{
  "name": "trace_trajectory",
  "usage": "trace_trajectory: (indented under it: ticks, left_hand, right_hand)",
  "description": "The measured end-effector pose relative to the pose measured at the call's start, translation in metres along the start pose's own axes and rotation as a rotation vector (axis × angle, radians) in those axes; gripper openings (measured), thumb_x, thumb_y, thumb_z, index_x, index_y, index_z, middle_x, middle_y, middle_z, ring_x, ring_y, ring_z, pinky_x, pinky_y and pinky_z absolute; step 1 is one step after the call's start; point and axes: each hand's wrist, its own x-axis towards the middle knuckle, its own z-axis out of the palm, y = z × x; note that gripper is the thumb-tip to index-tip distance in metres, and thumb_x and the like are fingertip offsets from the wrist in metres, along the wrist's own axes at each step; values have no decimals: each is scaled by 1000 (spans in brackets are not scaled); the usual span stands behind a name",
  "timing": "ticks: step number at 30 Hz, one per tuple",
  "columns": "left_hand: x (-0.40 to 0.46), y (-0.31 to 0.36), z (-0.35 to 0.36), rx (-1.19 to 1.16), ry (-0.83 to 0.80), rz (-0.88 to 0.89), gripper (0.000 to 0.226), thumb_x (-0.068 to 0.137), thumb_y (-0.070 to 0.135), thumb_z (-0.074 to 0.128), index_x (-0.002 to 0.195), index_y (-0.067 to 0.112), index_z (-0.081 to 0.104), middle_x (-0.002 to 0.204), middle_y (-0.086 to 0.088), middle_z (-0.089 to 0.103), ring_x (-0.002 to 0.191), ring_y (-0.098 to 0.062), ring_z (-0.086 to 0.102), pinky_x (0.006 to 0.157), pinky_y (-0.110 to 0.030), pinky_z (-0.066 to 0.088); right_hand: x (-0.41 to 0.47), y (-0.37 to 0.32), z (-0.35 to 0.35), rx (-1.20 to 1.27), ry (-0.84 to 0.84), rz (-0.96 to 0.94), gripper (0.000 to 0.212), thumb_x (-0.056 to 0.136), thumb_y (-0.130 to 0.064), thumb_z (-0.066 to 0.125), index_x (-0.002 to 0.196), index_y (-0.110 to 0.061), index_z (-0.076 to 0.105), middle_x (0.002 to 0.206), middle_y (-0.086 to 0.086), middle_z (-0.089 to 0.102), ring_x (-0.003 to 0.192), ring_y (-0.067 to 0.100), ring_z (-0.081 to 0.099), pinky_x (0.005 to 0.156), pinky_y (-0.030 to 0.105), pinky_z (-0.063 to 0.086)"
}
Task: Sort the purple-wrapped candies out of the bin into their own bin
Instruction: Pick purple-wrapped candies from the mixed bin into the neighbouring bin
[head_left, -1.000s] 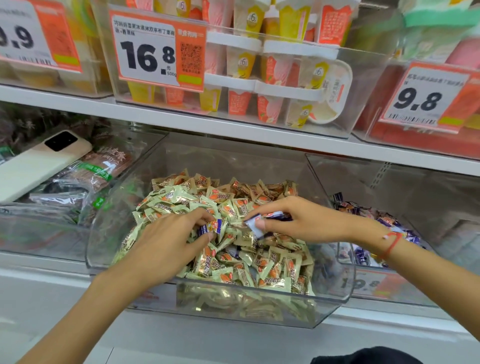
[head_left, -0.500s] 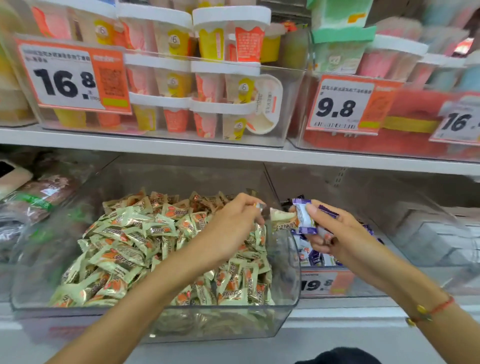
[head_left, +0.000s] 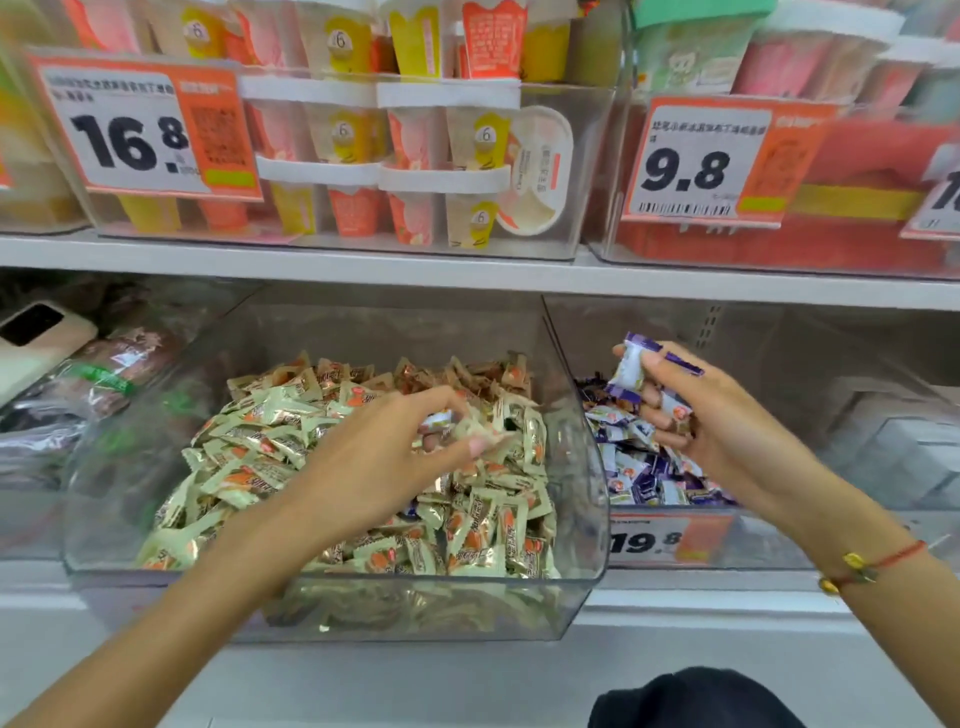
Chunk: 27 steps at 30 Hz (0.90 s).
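Observation:
A clear plastic bin (head_left: 582, 587) in the middle holds a heap of cream-and-orange wrapped candies (head_left: 270, 457). To its right a second clear bin (head_left: 779, 540) holds purple-and-white wrapped candies (head_left: 649, 473). My right hand (head_left: 727, 426) hovers over the right bin, fingers closed on a purple-wrapped candy (head_left: 631, 366), with more wrappers in the palm. My left hand (head_left: 384, 457) is over the middle bin's right half, fingertips pinched together around a small wrapper that is too blurred to tell its colour.
A white shelf (head_left: 467, 270) above carries clear boxes of cups and price tags 16.8 (head_left: 140, 130) and 9.8 (head_left: 696, 161). A phone (head_left: 36, 343) and bagged goods (head_left: 104, 374) lie in the bin at left. A tag (head_left: 670, 540) fronts the right bin.
My right hand has carried the purple candy from the middle bin across to above the right bin. My left hand has moved right inside the middle bin and pinched its fingers.

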Motion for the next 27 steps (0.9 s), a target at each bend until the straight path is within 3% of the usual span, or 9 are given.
trace_trajectory:
  ticks: [3,7,10,13,16,18,22,25,27]
  left_hand:
    - [-4,1,0,149,-107,-41,41,84,66,40,117,42,47,109,10,62,92,-6,57,77,-27,50]
    - [22,45,11,40,36,126,36,103,39,21,127,26,44,120,9,51,101,-5,46,78,-21,37]
    - [63,86,35,152,-17,367,36,103,30,25,133,21,41,127,4,50,111,-12,43,93,-32,34]
    - [99,101,60,344,-125,449,43,100,27,37,143,19,32,134,0,50,122,-19,40,101,-38,29]
    - [109,99,66,393,-144,416,54,98,28,43,148,17,25,143,-3,44,133,-21,32,107,-41,25]
    - [102,89,59,312,-15,400,52,98,26,42,148,21,28,146,2,41,135,-16,30,109,-38,23]
    - [72,43,36,234,236,313,39,98,25,42,137,27,43,134,11,51,123,-7,40,103,-30,31]
    - [44,-2,14,262,221,187,34,98,29,46,132,31,48,131,16,52,122,-4,40,100,-26,33]
    - [27,-30,1,311,176,121,34,96,35,49,129,33,51,133,16,51,124,-4,39,101,-25,32]
  right_hand:
    - [-5,7,-22,-367,117,-37,28,100,-26,48,81,-34,68,63,-7,44,51,6,35,47,17,28]
    - [-5,14,-42,-761,258,-276,17,100,-28,45,97,-31,61,74,-23,59,65,-3,50,61,23,38]
    - [8,21,-59,-1030,433,-368,21,99,-30,44,110,-26,61,91,1,52,78,18,51,64,35,37]
    - [15,26,-77,-1108,475,-367,26,97,-30,48,117,-20,61,98,4,50,84,23,53,66,35,39]
    - [13,33,-92,-1000,221,-209,38,94,-32,55,131,-21,52,121,2,50,115,19,47,88,28,38]
    - [9,38,-92,-1021,4,-106,53,91,-42,57,140,-33,39,139,-4,43,131,16,34,107,35,32]
    - [26,53,-75,-1359,-147,-67,76,75,-89,22,143,-56,9,158,-7,19,145,22,15,116,51,17]
    - [47,63,-55,-1583,-299,140,73,85,-75,14,148,-46,-6,161,-10,-1,148,23,-3,115,56,-5]
    - [55,61,-50,-1584,-322,195,71,89,-69,16,150,-41,-7,161,-9,-3,148,24,-4,114,57,-6]
